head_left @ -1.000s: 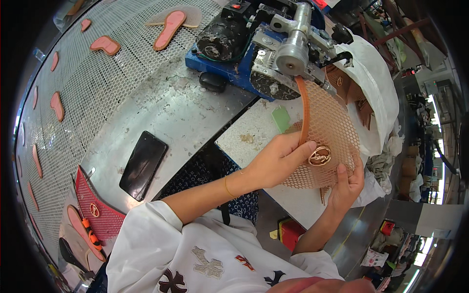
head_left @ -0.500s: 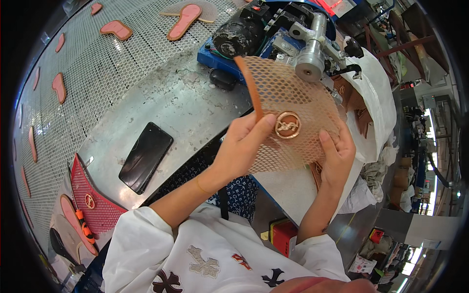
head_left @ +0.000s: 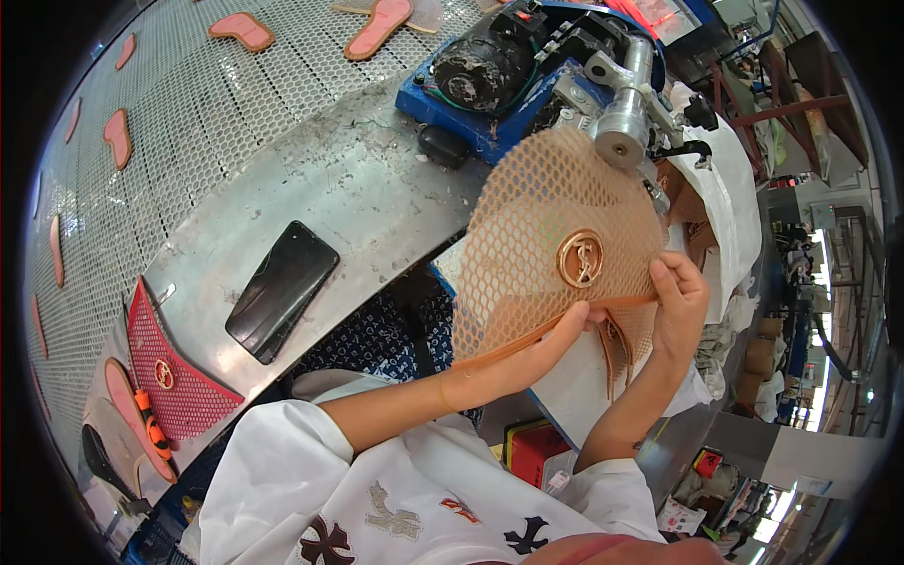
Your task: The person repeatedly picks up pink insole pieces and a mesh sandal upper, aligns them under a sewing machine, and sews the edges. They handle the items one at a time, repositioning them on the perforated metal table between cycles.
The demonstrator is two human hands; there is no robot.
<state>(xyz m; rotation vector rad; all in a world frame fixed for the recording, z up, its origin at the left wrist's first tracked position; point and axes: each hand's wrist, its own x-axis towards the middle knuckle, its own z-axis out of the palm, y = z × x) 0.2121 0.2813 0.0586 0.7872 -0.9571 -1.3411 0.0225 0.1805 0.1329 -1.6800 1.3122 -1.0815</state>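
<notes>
A tan mesh shoe upper (head_left: 527, 226) with a round gold ornament (head_left: 579, 258) is spread out in front of me. Its brown bound edge runs along the bottom, towards me. My left hand (head_left: 532, 363) grips that edge near the middle, some fingers tucked behind the mesh. Farther right, my right hand (head_left: 680, 299) pinches the same edge between thumb and fingers. Narrow brown strips (head_left: 617, 344) hang below the upper between my hands. The upper's far end lies just in front of a metal roller (head_left: 621, 137) on the machine.
A blue-based machine with a dark motor (head_left: 485, 71) stands beyond my hands. On the metal table (head_left: 377, 179) lies a black phone (head_left: 282, 292). At left are a red mesh upper (head_left: 174, 377) and an orange-black tool (head_left: 151, 424). Pink insoles (head_left: 242, 33) lie on a perforated conveyor (head_left: 188, 122).
The upper has been turned so its bound edge, formerly upright at the left, now faces me along the bottom. My left hand has moved down and right; my right hand has shifted slightly right.
</notes>
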